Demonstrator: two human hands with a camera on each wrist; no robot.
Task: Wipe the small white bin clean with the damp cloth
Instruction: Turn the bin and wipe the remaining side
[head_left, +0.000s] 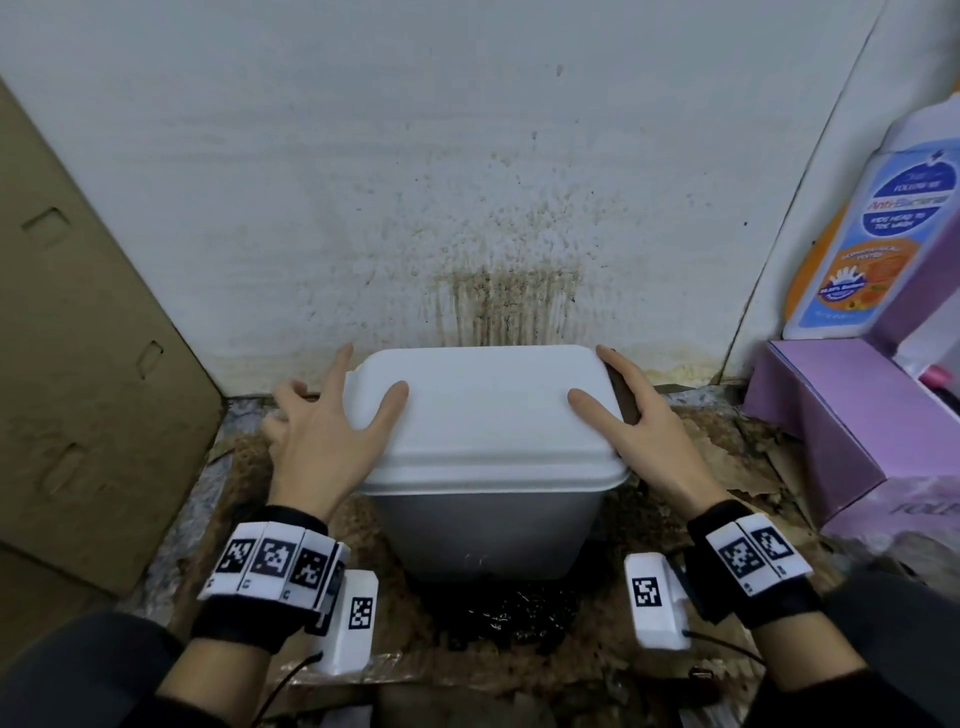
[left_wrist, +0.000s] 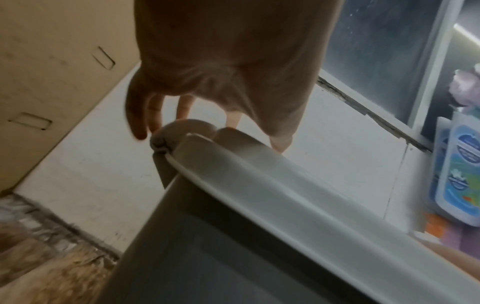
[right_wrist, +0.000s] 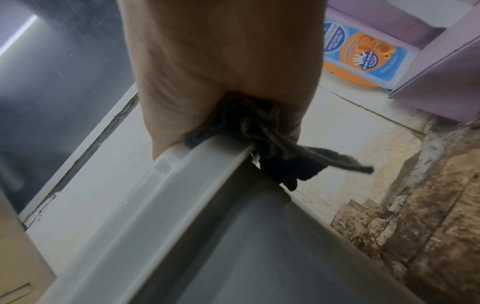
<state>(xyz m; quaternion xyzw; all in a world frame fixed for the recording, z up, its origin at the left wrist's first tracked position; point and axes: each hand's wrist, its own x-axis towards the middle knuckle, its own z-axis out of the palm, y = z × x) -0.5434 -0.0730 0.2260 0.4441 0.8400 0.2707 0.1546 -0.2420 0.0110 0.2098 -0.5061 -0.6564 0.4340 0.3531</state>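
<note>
The left hand (head_left: 322, 431), fingers spread and grasping nothing, steadies the lid of the small white plastic bin (head_left: 488, 457) while the right hand (head_left: 636, 431) presses a bunched dark damp cloth (right_wrist: 259, 131) against its right rim (probably bracing the bin, which sits by the stained white wall (head_left: 467, 182), for wiping).

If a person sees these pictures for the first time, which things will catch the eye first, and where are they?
First comes the small white plastic bin with its closed lid, in the middle against the wall, with the left hand and right hand on its two sides. Just above it, brown splatter stains run down the white wall. The right hand presses a dark crumpled cloth against the lid's right edge.
</note>
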